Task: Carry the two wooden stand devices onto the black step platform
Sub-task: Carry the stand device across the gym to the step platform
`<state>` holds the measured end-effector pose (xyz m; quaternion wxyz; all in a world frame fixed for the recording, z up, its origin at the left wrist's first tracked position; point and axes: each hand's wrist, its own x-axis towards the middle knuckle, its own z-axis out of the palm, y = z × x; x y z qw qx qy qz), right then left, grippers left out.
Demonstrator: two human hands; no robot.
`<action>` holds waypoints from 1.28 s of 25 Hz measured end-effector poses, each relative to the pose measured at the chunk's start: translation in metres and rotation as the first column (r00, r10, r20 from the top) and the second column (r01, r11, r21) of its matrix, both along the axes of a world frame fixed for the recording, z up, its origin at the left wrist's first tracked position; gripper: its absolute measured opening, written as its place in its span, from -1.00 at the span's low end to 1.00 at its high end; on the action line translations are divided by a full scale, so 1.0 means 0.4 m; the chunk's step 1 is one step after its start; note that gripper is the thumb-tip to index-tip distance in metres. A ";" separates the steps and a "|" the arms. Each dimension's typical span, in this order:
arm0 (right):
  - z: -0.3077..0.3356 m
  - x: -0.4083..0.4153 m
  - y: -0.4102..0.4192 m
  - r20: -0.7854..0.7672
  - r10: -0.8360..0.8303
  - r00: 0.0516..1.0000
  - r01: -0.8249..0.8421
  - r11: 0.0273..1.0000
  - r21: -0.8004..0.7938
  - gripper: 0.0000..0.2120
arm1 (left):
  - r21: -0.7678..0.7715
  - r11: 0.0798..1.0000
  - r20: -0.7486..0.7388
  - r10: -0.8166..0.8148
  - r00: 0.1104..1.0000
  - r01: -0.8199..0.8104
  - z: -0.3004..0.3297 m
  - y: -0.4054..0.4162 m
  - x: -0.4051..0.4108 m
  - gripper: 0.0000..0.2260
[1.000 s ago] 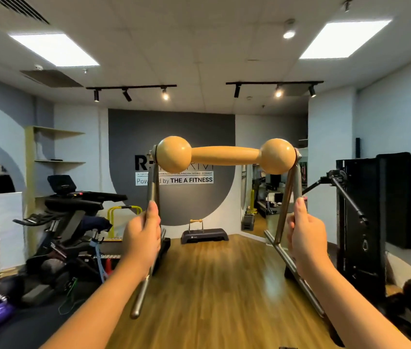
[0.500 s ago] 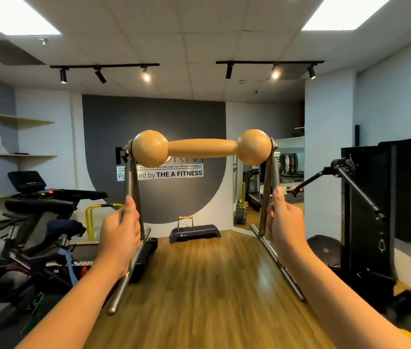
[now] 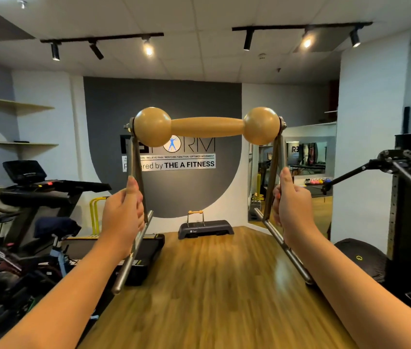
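Wooden stand device (image 3: 207, 126): held aloft, roller axis crosswise; left hand (image 3: 121, 217) and right hand (image 3: 293, 212) clamp its metal uprights. Black step platform (image 3: 205, 229): straight ahead, well apart, bearing second stand device (image 3: 195, 217).

Both arms out front, each hand in a closed fist.

The left hand (image 3: 123, 217) and right hand (image 3: 293, 210) are raised to about the same height, well apart, forearms reaching forward from the bottom corners (bare, no sleeves showing). Each is wrapped around a metal upright, thumb pointing up along it and the backs of the hands facing the camera.
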<state>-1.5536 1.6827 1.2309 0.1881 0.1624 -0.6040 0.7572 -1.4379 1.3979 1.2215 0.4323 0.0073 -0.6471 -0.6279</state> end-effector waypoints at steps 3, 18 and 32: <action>-0.019 -0.187 -0.100 -0.025 -0.007 1.000 0.007 1.000 0.020 -0.45 | 0.015 1.000 -0.025 -0.026 0.999 0.027 -0.025 -0.109 -0.205 -0.52; -0.069 -1.126 -0.592 -0.097 -0.141 0.985 0.145 0.989 0.041 -0.25 | 0.012 0.983 -0.037 -0.181 0.983 0.182 -0.054 -0.608 -1.162 -0.54; -0.026 -2.071 -0.779 -0.137 -0.025 0.990 0.037 0.996 0.083 -0.41 | 0.040 0.995 -0.069 -0.090 0.994 0.093 -0.052 -0.781 -2.053 -0.52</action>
